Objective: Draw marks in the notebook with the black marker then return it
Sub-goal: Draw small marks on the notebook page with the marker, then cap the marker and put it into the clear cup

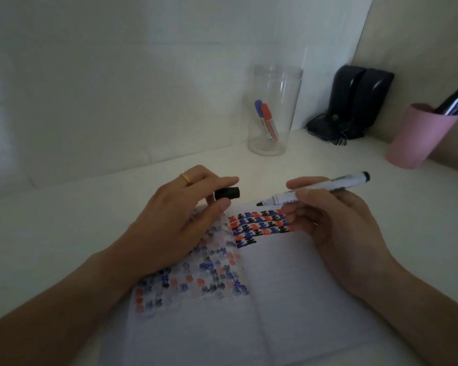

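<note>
The notebook (249,299) lies open on the pale surface (64,220), and the person's two hands hover over its far edge. The right hand (336,228) has its grip closed around the barrel of the black marker (312,190), which lies nearly level with its bare tip pointing left, just above the top of the right page. The left hand (177,220) pinches the marker's black cap (227,193) between thumb and fingers, close to the tip but not touching it. Rows of red, blue and black marks (259,225) already fill the upper part of the right page, with the last row stopping short, and faint colours show through the left page. So the pen is uncapped and held, but I cannot say whether it is about to be used or about to be closed; either way, capping and putting it back look not yet done. The likely home is the clear jar (274,109) at the back, well apart from both hands, where a blue marker (259,112) and a red marker (269,120) lean together.
</note>
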